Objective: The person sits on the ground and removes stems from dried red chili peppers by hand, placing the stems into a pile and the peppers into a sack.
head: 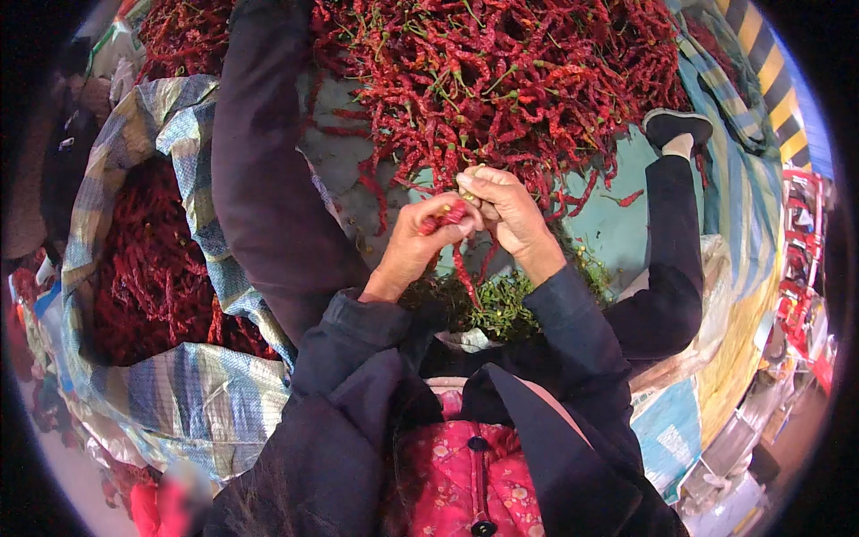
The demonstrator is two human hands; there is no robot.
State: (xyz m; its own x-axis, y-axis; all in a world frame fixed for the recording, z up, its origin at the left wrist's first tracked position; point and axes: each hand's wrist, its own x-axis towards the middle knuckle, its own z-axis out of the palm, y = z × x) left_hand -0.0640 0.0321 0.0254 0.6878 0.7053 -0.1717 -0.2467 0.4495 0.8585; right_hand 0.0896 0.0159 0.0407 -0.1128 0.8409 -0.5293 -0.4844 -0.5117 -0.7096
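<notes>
My left hand (429, 235) is closed around a small bunch of red chili peppers (451, 213), some hanging below it. Touching it at the stem ends is my right hand (507, 208), its thumb and forefinger pinched on pale green bits, probably stems. Ahead of both hands lies a large heap of long, wrinkled dried red chili peppers (496, 80), many with green stems. Beneath my wrists, close to my body, is a pile of green chili stems (507, 305).
An open striped woven plastic sack (194, 396) on the left holds red chilies (161, 268). My legs are spread around the heap, with a dark shoe (678, 126) at the right. Striped woven sheeting (745, 208) lies beyond it. A blurred person in red is at the lower left.
</notes>
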